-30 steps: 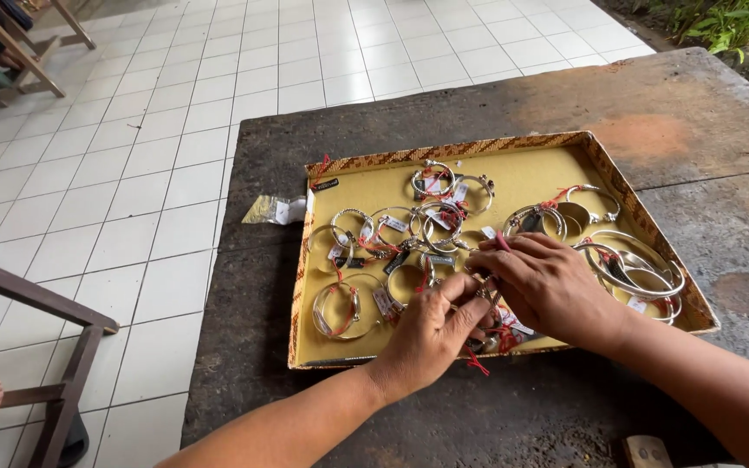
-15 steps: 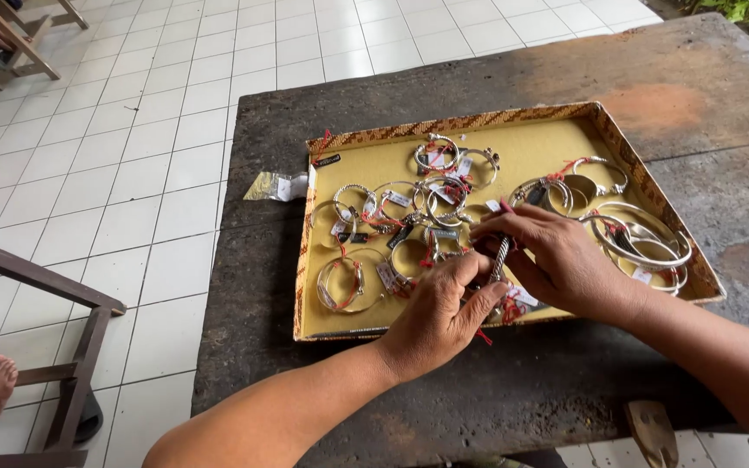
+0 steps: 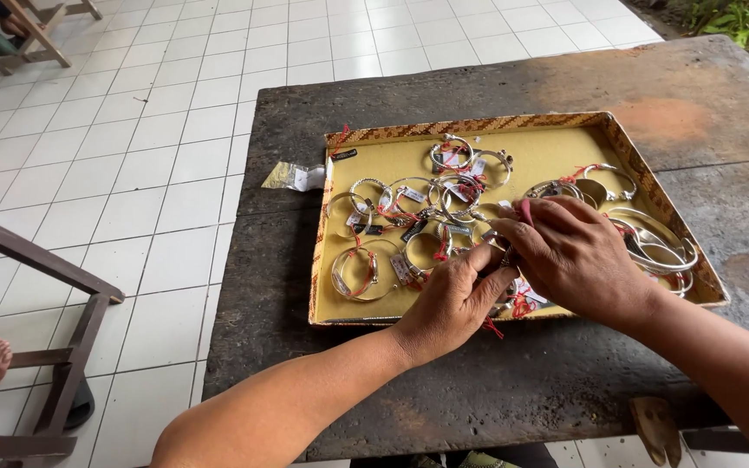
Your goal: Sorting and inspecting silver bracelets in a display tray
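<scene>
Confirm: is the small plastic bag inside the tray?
No, the small plastic bag lies on the table, just outside the tray.

Bangles (image 3: pixel 409 212) crowd the tray (image 3: pixel 513 123); bare dark table (image 3: pixel 695 95) lies open behind.

I see silver bangles (image 3: pixel 361 270) with red strings on a mustard-yellow tray (image 3: pixel 548 152) (woven brown-and-cream patterned rim), dark grey worktop (image 3: pixel 392 87), white tiled floor (image 3: pixel 158 156).
</scene>
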